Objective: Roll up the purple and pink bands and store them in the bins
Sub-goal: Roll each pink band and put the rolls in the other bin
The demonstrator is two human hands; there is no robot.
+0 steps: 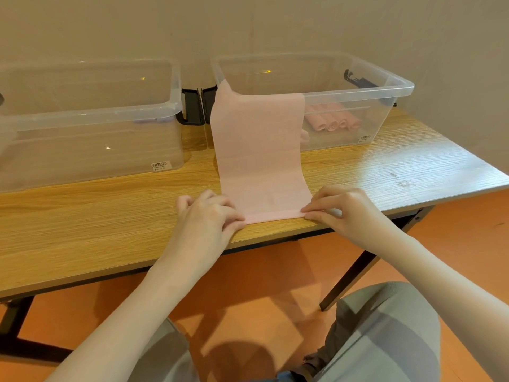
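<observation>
Now both hands, left [209, 216] and right [340, 209], pinch the pink band's [259, 150] rolled near edge.

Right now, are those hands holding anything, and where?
Both hands, left hand and right hand, pinch the pink band at its folded near end, one at each corner.

plain indoor room, bare beige wall [358, 23], wood-grain folding table [82, 216], orange floor [261, 285]
</observation>
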